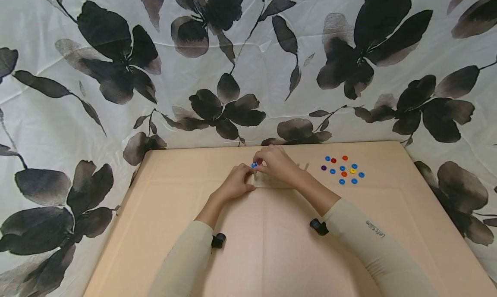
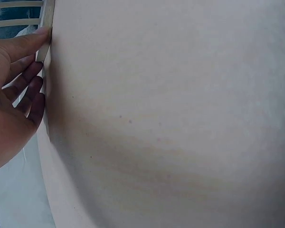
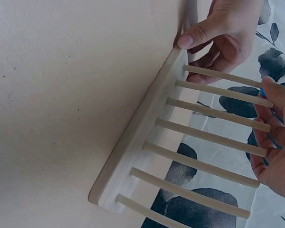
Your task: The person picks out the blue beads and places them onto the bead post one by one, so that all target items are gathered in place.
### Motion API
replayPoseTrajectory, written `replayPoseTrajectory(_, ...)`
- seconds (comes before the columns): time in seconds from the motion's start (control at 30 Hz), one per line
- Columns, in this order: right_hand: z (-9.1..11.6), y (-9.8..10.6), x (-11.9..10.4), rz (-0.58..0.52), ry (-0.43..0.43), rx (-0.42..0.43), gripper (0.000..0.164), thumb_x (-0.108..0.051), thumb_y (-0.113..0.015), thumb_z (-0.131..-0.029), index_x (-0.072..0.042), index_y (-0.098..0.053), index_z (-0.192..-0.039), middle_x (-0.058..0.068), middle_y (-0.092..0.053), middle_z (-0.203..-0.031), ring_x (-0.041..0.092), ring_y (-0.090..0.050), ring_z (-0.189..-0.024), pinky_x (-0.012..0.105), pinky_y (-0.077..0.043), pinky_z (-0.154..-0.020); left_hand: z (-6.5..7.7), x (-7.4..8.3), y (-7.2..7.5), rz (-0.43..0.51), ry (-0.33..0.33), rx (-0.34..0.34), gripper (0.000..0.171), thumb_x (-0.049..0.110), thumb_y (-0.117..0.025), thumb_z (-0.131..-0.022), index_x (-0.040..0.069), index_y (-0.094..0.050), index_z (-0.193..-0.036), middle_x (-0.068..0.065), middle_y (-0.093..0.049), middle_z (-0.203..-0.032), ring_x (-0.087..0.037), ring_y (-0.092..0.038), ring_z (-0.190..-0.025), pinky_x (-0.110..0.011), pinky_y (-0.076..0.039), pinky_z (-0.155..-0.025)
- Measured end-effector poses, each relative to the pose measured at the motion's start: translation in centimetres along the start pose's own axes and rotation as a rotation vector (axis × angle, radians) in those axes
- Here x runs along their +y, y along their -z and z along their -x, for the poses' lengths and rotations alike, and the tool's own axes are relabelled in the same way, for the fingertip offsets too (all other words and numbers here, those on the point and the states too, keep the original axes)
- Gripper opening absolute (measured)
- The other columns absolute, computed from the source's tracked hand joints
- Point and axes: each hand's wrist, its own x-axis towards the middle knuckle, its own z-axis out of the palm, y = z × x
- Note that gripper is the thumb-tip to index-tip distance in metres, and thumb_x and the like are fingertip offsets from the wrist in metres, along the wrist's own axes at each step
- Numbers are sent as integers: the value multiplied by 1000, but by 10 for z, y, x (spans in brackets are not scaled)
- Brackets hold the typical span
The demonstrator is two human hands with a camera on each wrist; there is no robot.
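Observation:
A pale wooden peg rack (image 3: 140, 128) stands on the table, several thin pegs rising from its long base. My left hand (image 1: 237, 183) pinches the end of that base; the left wrist view has the thumb on top of the wood (image 2: 46, 23) and the other fingers beyond it. At the tip of the endmost peg (image 3: 223, 76), the right hand (image 1: 277, 162) pinches a small blue ring (image 1: 254, 164). In the right wrist view the thumb hides most of this ring (image 3: 262, 91). Neighbouring pegs, as far as they show, are bare.
Loose small rings in blue (image 1: 332, 171), red (image 1: 345, 157), yellow (image 1: 352, 171) and purple (image 1: 324, 167) lie scattered to the right of the rack. Behind the table's far edge (image 1: 349, 143) hangs a white cloth (image 1: 287, 77) with dark flowers.

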Motion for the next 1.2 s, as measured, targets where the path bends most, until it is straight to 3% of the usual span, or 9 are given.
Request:
replayPoseTrajectory(0.47,3,-4,1,-2,-32,-11,13,-26,-80,-91,-16,-78,-99,-4,-77,-94,20,-66,-99,47,-48,-96,2,-3,-2,21,11,0,48,15,-86,-84,2,-67,-126,-13,-62,-126,-31,-52,-118,-45,-43,-103)
replayPoseTrajectory(0.83,6,-1,3,-4,-39,-13,13,-26,-80,-92,-16,-77,-99,-4,-75,-94,19,-66,-99,44,-50,-91,1,-2,-2,27,34,-2,49,16,-86,-85,2,-66,-127,-11,-62,-127,-30,-51,-119,-44,-44,-105)
replayPoseTrajectory(1.2,15,23,12,-85,-66,-11,26,-25,-80,-92,-9,-76,-111,3,-74,-102,21,-64,-100,37,-55,-89,-3,-2,-2,14,47,1,49,16,-86,-85,2,-66,-128,-11,-62,-127,-30,-51,-120,-44,-44,-105)
